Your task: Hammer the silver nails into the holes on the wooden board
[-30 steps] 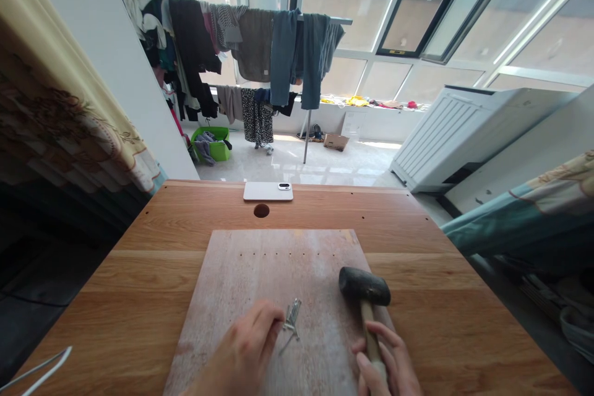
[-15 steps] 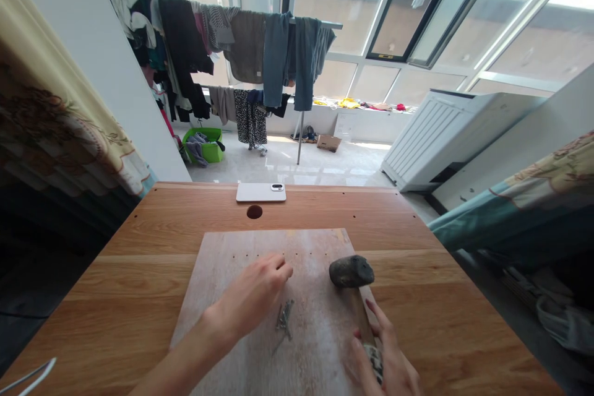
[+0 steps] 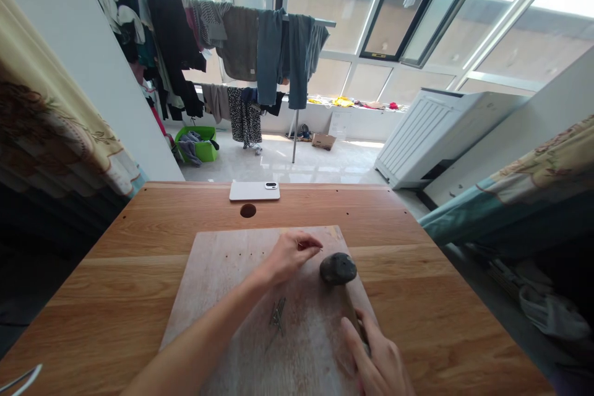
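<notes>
My left hand (image 3: 291, 257) is over the upper right part of a pale, worn wooden board (image 3: 199, 284). Its thumb and fingers are pinched on a thin nail, of which only a tiny bit shows at the fingertips. My right hand (image 3: 375, 352) is wrapped round the wooden handle of a hammer (image 3: 338, 269). The hammer's dark, blunt head is over the board's right side, just right of and below my left fingertips. A small pile of nails (image 3: 278, 314) lies mid-board, below my left wrist. A row of small dark dots runs along the board's upper part, partly hidden by my left hand.
The board lies on a wooden table (image 3: 417, 297). A white phone (image 3: 248, 192) lies at the far edge, behind a round hole (image 3: 248, 210). A white cable (image 3: 28, 380) shows at the lower left. Beyond stand a clothes rack and a green basket (image 3: 206, 150).
My left hand has moved right and away from me along the row of dots, its fingertips now near the hammer head. The hammer has shifted slightly left in view, which has also shifted a little.
</notes>
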The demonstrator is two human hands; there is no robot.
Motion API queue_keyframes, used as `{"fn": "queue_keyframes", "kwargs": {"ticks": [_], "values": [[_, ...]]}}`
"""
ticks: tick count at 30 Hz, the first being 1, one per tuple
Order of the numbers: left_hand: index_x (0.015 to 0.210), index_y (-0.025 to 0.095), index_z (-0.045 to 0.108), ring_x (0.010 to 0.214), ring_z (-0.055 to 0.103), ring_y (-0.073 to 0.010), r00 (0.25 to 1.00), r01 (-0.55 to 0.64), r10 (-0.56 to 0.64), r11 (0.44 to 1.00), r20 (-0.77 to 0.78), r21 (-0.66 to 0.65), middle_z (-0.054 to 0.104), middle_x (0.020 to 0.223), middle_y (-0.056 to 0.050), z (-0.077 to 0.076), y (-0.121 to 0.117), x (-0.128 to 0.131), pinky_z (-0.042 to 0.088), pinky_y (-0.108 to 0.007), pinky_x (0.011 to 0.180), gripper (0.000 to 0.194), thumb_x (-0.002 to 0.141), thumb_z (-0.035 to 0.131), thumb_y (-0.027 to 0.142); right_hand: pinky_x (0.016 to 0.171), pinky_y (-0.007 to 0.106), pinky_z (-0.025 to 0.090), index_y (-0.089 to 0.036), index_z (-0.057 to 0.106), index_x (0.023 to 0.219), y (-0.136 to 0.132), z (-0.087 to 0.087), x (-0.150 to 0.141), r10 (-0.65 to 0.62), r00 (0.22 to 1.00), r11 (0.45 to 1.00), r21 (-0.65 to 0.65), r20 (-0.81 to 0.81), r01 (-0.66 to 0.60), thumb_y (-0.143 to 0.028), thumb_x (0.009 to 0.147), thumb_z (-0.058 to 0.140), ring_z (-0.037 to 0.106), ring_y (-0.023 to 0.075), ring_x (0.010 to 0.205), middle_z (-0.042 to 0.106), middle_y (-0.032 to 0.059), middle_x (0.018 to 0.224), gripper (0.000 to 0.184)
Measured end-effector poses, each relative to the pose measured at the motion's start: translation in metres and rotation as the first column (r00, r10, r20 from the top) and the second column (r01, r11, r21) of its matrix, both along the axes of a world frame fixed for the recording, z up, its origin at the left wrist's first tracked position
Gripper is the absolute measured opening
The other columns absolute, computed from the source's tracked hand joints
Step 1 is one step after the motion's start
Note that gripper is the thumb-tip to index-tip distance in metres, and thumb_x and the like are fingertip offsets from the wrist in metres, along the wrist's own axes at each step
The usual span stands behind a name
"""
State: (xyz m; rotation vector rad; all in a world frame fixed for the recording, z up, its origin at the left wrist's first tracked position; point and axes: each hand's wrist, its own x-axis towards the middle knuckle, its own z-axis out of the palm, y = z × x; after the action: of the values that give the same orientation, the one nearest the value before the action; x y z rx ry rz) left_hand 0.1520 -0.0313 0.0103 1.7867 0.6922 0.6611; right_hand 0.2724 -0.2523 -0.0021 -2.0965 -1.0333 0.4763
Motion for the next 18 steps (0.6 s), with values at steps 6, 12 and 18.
{"fn": "queue_keyframes", "kwargs": {"ticks": [6,12,18], "values": [[0.095,0.017,0.08,0.085,0.068,-0.0166,0.999,-0.022,0.027,0.978,-0.022,0.207,0.071,0.097,-0.007,-0.005,0.007,0.006,0.054,-0.028,0.083,0.019,0.097,0.061,0.022,0.069,0.032,0.062,-0.022,0.081,0.106,0.001,0.003,0.011,0.095,0.986,0.992,-0.069,-0.138,-0.105,-0.062,0.09,0.057,0.077,0.027,0.065,0.081,0.0097,0.081,0.049],[0.093,0.017,0.075,0.094,0.066,-0.0189,0.986,0.097,-0.033,0.911,-0.163,0.402,0.07,0.103,-0.008,-0.014,0.0,0.006,0.053,-0.029,0.089,0.022,0.1,0.054,0.016,0.058,0.028,0.059,-0.02,0.079,0.106,0.002,0.005,0.006,0.031,0.988,0.995,-0.084,-0.152,-0.044,-0.069,0.092,0.052,0.072,0.0239,0.054,0.076,0.007,0.069,0.058],[0.096,0.019,0.075,0.096,0.066,-0.0187,0.974,0.145,-0.043,0.874,-0.223,0.464,0.068,0.106,-0.008,-0.01,0.001,0.009,0.054,-0.029,0.089,0.023,0.101,0.053,0.017,0.036,0.027,0.046,-0.019,0.077,0.106,0.001,-0.001,-0.003,-0.038,0.993,0.997,-0.065,-0.115,0.031,-0.076,0.091,0.049,0.07,0.0259,0.049,0.068,0.0048,0.056,0.066]]}}
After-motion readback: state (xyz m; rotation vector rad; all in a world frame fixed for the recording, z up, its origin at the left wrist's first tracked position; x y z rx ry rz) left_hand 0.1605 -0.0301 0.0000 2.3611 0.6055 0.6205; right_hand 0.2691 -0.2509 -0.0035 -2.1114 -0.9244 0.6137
